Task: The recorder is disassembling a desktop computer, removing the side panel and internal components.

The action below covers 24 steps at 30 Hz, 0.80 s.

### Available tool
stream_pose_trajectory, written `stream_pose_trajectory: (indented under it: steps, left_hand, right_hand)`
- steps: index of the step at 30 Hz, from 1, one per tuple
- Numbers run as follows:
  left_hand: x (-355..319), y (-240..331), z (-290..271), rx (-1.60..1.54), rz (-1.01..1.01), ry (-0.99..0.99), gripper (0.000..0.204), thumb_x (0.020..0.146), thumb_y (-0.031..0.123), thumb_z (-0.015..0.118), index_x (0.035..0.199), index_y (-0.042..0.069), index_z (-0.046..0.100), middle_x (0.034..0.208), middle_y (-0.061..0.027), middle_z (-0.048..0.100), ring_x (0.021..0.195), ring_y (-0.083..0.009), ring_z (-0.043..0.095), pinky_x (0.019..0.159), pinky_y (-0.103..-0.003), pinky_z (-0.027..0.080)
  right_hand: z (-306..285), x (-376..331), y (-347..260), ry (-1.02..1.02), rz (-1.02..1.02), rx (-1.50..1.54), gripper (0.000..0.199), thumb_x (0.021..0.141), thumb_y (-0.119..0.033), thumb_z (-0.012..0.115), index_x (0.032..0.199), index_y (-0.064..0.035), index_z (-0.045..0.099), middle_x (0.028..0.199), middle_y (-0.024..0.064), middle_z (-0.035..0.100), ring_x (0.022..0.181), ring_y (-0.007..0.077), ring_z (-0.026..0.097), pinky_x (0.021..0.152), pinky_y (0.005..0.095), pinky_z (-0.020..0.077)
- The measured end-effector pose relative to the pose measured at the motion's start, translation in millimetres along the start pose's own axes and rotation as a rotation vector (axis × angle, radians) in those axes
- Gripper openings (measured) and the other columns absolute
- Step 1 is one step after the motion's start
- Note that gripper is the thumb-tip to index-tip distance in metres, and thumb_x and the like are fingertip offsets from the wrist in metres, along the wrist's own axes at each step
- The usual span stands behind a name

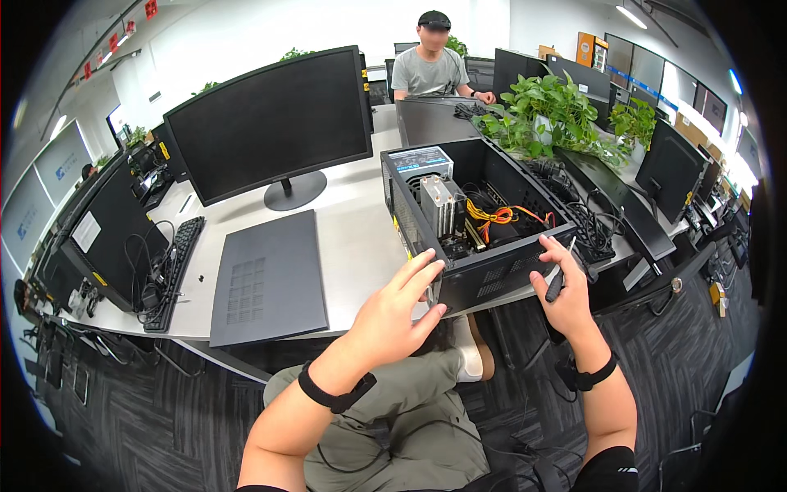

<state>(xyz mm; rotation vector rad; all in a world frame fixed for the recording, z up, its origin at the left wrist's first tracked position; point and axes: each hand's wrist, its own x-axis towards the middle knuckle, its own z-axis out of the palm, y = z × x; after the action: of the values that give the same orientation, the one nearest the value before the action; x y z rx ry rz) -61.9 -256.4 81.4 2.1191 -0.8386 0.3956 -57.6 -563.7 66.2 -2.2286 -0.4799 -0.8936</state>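
Note:
An open black computer case (502,277) lies on its side near the front edge of the white desk. Inside it show a power supply (422,161), a silver CPU cooler (443,205) and yellow, orange and red cables (493,215). My left hand (400,310) is at the case's near left corner, fingers stretched out and thumb apart, the fingertips against it. A screwdriver (556,284) with a dark handle is in my right hand (567,297), beside the near right corner, its shaft pointing up. The fingertips of that hand are close to the case's rim.
Left of the case lie a dark side panel (270,279) and a monitor (275,123) on its stand. A keyboard (182,266) and cables are farther left. Right of the case are tangled black cables (592,230) and potted plants (545,115). A person (430,70) sits across the desk.

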Motion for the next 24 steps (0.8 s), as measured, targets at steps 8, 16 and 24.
stream_pose_trajectory:
  steps: [8, 16, 24]
  left_hand:
    - [2, 4, 6, 0.076, -0.019, -0.059, 0.058, 0.087, 0.014, 0.069, 0.141, 0.008, 0.049, 0.152, -0.0134, 0.041, 0.102, -0.0307, 0.067, 0.084, -0.038, 0.056]
    - [7, 1, 17, 0.122, -0.003, 0.015, 0.052, 0.088, 0.016, 0.067, 0.138, 0.007, 0.051, 0.151, -0.0153, 0.041, 0.117, -0.0405, 0.06, 0.088, -0.044, 0.055]
    - [14, -3, 23, 0.089, -0.017, 0.072, 0.047, 0.089, 0.019, 0.066, 0.133, 0.007, 0.054, 0.148, -0.0164, 0.044, 0.113, -0.0404, 0.061, 0.089, -0.045, 0.055]
  right_hand:
    - [-1, -2, -5, -0.039, 0.043, 0.032, 0.036, 0.078, 0.002, 0.07, 0.11, -0.0027, 0.055, 0.139, 0.0198, 0.056, 0.113, 0.0329, 0.062, 0.1, 0.0394, 0.0456]
    - [3, -3, -6, -0.029, 0.034, -0.045, 0.027, 0.08, 0.001, 0.068, 0.104, -0.0014, 0.055, 0.139, 0.0229, 0.055, 0.134, 0.0397, 0.048, 0.11, 0.0428, 0.0368]
    - [14, 8, -12, -0.006, -0.038, -0.077, 0.023, 0.082, 0.0, 0.067, 0.101, -0.0024, 0.055, 0.135, 0.0219, 0.058, 0.135, 0.0405, 0.046, 0.11, 0.0457, 0.0369]
